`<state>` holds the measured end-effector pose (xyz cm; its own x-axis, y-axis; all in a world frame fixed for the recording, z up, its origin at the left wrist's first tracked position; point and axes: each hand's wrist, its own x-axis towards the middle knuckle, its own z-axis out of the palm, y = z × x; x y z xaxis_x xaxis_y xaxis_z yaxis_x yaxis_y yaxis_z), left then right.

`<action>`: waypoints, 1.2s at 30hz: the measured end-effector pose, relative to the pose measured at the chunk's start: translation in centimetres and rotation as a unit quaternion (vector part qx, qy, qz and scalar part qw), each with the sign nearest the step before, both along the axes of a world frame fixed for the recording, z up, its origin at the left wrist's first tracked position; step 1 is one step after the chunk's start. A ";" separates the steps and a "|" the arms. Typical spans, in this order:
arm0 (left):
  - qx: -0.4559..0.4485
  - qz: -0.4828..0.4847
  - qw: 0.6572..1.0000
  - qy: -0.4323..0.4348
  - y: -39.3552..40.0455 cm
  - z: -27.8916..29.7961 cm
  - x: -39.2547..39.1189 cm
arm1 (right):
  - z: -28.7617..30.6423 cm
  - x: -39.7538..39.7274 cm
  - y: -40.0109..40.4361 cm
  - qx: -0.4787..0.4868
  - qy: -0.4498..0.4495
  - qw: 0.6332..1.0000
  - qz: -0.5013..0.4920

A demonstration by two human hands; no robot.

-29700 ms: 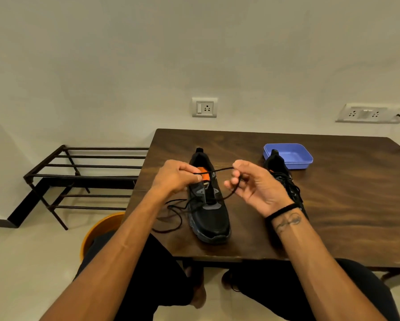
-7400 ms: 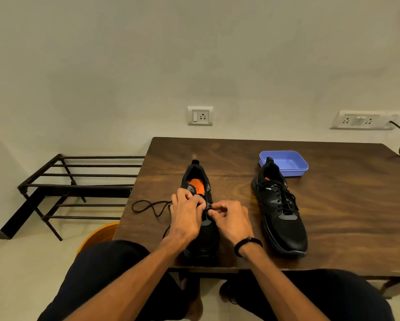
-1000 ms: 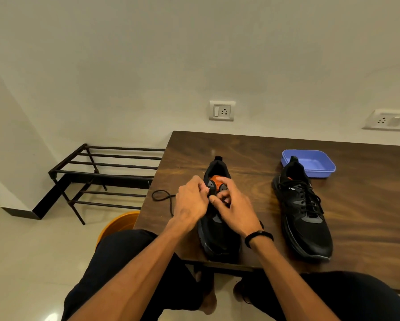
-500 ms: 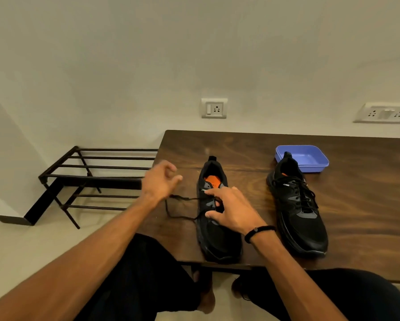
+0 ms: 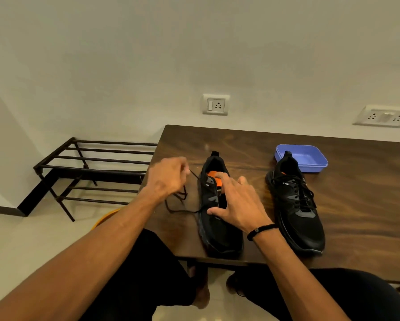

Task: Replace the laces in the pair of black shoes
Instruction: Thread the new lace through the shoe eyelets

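laces: right shoe (image 5: 295, 205) fully laced; left shoe (image 5: 217, 212) unfinished, left hand (image 5: 166, 179) pinching its lace (image 5: 182, 198) taut, right hand (image 5: 236, 205) spread, steadying the tongue.

Left hand (image 5: 169, 177) raised, fingers curled, pinching a lace (image 5: 179, 206). Right hand (image 5: 237, 203) lower, palm down, fingers spread and nearly straight, thumb out to the left. Both forearms extended forward; dark band on right wrist.
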<state>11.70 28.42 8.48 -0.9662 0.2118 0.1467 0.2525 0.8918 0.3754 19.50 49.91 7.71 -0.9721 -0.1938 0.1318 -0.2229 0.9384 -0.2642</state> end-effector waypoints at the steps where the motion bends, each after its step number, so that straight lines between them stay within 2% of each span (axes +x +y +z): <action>1: 0.023 0.084 0.996 0.012 -1.2 0.2 -0.2 | -0.2 -0.1 0.3 -0.025 -0.011 1.000 0.002; 4: 0.111 0.304 0.946 -0.014 -5.2 -0.3 -0.5 | -0.8 -0.5 0.9 -0.090 -0.055 0.994 -0.005; 7: 0.109 0.367 0.923 -0.042 -6.4 -1.1 -0.4 | -0.7 -0.9 0.7 -0.106 -0.073 0.992 -0.015; 10: 0.120 0.326 0.937 -0.043 -5.5 -1.8 -0.5 | -0.5 -0.8 0.9 -0.110 -0.074 0.991 -0.009; 14: 0.068 0.100 0.989 -0.081 -2.9 -1.2 0.1 | -0.5 -0.5 1.2 -0.114 -0.076 0.991 0.009; 17: 0.033 -0.105 0.983 -0.147 0.5 -0.3 1.5 | -0.8 -0.5 1.4 -0.133 -0.076 0.988 0.011; 20: -0.043 -0.213 0.969 -0.118 3.2 -0.3 2.5 | -0.7 -0.3 1.6 -0.143 -0.066 0.987 0.019; 22: -0.075 -0.221 0.969 -0.082 3.7 -0.2 2.4 | -0.6 -0.1 1.9 -0.139 -0.067 0.988 0.021; 26: -0.105 -0.149 0.982 -0.037 3.5 -0.2 2.3 | -0.3 0.4 2.1 -0.118 -0.069 0.990 0.021; 30: -0.062 -0.053 0.996 -0.026 3.9 -1.3 3.1 | 0.7 1.2 2.2 -0.111 -0.050 0.992 0.029; 33: -0.023 -0.021 0.993 -0.114 4.3 -1.1 3.6 | 1.8 2.0 3.5 -0.126 -0.020 0.992 0.008; 35: -0.007 -0.020 0.980 -0.195 4.7 -1.2 4.4 | 2.4 2.6 4.6 -0.187 -0.015 0.982 -0.016; 36: -0.002 -0.020 0.978 -0.206 5.0 -1.3 4.8 | 2.6 2.9 5.0 -0.217 -0.015 0.976 -0.028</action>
